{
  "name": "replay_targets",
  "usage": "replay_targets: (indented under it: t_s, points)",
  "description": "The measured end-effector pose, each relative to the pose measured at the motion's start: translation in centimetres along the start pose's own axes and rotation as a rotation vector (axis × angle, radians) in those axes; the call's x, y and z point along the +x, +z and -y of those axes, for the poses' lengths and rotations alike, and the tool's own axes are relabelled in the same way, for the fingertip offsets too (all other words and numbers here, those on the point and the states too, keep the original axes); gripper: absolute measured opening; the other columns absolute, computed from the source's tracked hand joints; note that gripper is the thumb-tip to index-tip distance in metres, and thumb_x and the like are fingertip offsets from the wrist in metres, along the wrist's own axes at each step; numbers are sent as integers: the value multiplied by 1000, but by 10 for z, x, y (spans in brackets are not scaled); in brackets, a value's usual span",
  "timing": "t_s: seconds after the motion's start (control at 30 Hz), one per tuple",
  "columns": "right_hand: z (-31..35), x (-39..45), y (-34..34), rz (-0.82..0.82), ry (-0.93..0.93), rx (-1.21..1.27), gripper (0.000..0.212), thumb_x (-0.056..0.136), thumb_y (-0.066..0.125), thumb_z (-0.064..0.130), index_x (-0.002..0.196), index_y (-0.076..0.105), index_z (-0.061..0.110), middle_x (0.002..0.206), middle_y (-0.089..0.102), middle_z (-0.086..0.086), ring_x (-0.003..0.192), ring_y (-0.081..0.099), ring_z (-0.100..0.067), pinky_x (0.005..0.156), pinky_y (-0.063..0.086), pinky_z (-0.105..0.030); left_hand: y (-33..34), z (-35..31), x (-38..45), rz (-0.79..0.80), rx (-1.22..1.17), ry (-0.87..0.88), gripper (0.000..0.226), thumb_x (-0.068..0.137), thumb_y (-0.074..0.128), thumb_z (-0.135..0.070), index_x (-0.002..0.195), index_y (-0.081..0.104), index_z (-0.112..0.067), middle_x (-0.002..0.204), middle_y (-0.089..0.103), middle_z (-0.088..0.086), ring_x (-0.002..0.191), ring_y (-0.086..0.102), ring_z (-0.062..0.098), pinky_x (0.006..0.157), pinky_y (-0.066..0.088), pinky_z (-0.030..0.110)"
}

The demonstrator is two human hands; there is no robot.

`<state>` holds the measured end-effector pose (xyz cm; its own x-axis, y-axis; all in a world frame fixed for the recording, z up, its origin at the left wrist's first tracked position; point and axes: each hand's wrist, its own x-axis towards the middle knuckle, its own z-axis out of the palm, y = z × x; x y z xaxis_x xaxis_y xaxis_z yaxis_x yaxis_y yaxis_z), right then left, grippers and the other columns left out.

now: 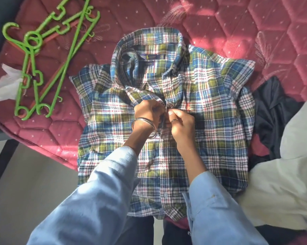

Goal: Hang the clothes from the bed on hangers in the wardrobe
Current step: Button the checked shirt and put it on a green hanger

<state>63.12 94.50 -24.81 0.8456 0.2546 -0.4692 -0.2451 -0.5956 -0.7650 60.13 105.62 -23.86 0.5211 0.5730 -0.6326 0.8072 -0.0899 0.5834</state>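
Strong sunlight falls in patches from the upper right across the quilted pink-red bed cover (255, 32), bleaching it pale there, while its left side sits in dull shade. The hands (164, 115) throw a dark shadow onto the plaid cotton shirt (211, 103). The wide lens bows the edges; everything looks slightly soft.

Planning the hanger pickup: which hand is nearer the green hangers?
Left. The left hand pinches the plaid shirt placket on the side toward the green hangers; the right hand pinches beside it, farther away.
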Motion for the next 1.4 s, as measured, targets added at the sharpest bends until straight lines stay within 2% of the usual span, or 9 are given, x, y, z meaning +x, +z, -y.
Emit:
replay_targets:
  t_s: [0.2, 0.47, 0.67, 0.87, 1.0, 1.13, 1.23, 1.3, 1.4]
  points:
    - [-8, 16, -5, 162, 149, -19, 25, 84, 61, 5, 108, 70, 7, 98, 72, -8, 89, 69, -23, 81, 58, -43, -3, -1, -1, 9, 78, 28, 13, 87, 66, -21, 86, 75, -12, 86, 73, 8, 82, 68, 24, 79, 57, 36]
    - [0, 5, -1, 107, -26, -102, 24, 74, 62, -13, 87, 74, 4, 70, 67, 3, 58, 59, 1, 54, 44, -9, -6, -3, -2, -66, 88, -40, 13, 84, 70, -27, 91, 72, -16, 89, 72, 2, 84, 66, 18, 80, 55, 30]
    - [3, 4, -1, 111, 51, 117, 7, 83, 66, 6, 81, 71, 11, 77, 69, -4, 70, 61, -15, 63, 51, -29, -6, 9, -4, -15, -173, -2, 11, 83, 71, -7, 85, 64, -15, 80, 68, -3, 79, 64, 14, 87, 54, 33]
    - [-4, 15, 1, 183, 441, 312, 27, 81, 58, 10, 104, 61, -4, 62, 55, 2, 59, 48, -14, 59, 39, -27, -1, 13, -5, -55, -454, -6, 37, 89, 57, -11, 125, 53, -7, 83, 60, 3, 66, 62, 8, 67, 54, 24]
    - [6, 19, -8, 266, 291, -136, 15, 88, 55, 13, 96, 65, 5, 79, 64, -5, 69, 61, -21, 62, 47, -30, -1, 16, -12, -153, 95, 83, 33, 87, 64, -25, 117, 50, -27, 87, 68, 4, 77, 65, 24, 74, 55, 37]
    - [23, 32, -32, -44, 29, -223, 13, 91, 57, 13, 102, 62, 8, 94, 63, -2, 75, 59, -12, 55, 42, -19, -25, 21, -3, -568, -17, 105, 14, 92, 57, -22, 106, 59, -17, 93, 65, 0, 82, 60, 19, 73, 51, 33]
    - [38, 58, -46, -102, -82, -191, 17, 91, 60, 12, 106, 64, 5, 98, 64, -1, 82, 61, -16, 58, 45, -14, -54, 22, 24, -785, -125, 56, 18, 88, 45, -5, 93, 61, -10, 89, 63, 9, 79, 58, 15, 73, 47, 27]
    - [50, 76, -47, -67, -110, -162, 19, 89, 64, 15, 105, 66, 5, 96, 69, -4, 79, 66, -18, 60, 52, -20, -74, 14, 41, -834, -378, -46, 21, 88, 40, 3, 87, 59, -6, 76, 57, 6, 63, 56, 4, 60, 45, 18]
    - [68, 102, -33, -36, -139, -216, 34, 88, 68, 28, 113, 63, 6, 101, 69, -6, 83, 62, -17, 70, 47, -23, -98, 1, 65, -671, -405, -180, 18, 95, 53, -24, 100, 61, -8, 79, 54, -1, 61, 52, 5, 48, 44, 10]
